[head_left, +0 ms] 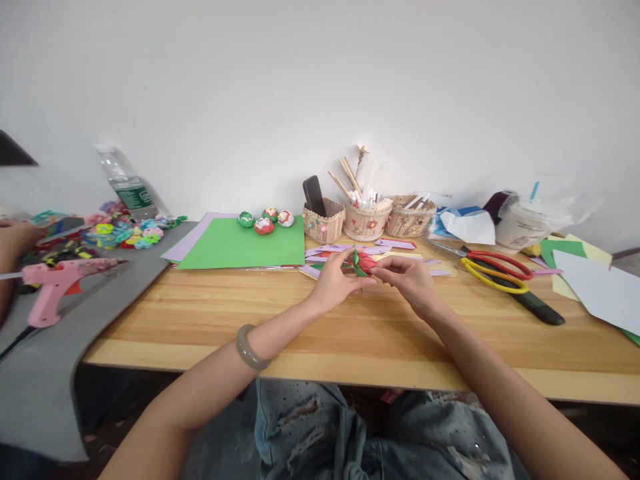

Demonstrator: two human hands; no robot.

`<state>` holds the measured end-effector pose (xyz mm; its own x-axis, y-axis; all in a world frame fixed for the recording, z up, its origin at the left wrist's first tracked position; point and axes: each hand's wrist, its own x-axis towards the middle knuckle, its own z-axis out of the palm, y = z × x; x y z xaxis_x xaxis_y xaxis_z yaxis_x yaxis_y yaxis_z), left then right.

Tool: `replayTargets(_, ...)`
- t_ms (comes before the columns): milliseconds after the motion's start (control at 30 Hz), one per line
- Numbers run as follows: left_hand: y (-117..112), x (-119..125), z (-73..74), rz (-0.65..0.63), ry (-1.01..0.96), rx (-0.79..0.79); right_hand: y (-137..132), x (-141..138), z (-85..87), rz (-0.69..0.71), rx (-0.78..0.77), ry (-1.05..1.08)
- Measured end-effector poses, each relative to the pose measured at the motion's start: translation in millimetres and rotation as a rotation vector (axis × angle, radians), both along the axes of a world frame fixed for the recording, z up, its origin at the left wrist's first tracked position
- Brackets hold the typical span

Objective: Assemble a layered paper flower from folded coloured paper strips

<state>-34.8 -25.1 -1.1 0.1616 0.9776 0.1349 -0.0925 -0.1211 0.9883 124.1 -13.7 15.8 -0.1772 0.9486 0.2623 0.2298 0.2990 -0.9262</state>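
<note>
A small folded paper flower, red with green outer petals, is held between my two hands above the table. My left hand grips its green side between thumb and fingers. On the red side, my right hand pinches the petals with thumb and forefinger. Just behind my hands lie purple paper strips, some with red and white among them. Several finished paper flowers in green, red and white rest on a green sheet to the left.
Decorated wooden baskets with sticks and a phone stand along the wall. Red- and yellow-handled scissors, a cup and paper sheets lie right. At left are a pink glue gun, a bottle and another person's hand.
</note>
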Motion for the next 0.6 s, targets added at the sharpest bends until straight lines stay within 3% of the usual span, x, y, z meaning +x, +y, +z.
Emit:
replayTargets(367, -0.6, -0.1, 4.1, -0.062, -0.073, 0.025, -4.7, -2.3, 1.1, -0.055, 0.093, 0.035)
replayTargets(533, 0.7, -3.1, 4.6, -0.235, -0.183, 0.066, -4.2, 0.1, 3.5, -0.05, 0.044, 0.051)
replayTargets(600, 1.1, -3.0, 4.8, -0.249, -0.204, 0.038, -4.6, 0.3, 4.7, -0.058, 0.039, 0.06)
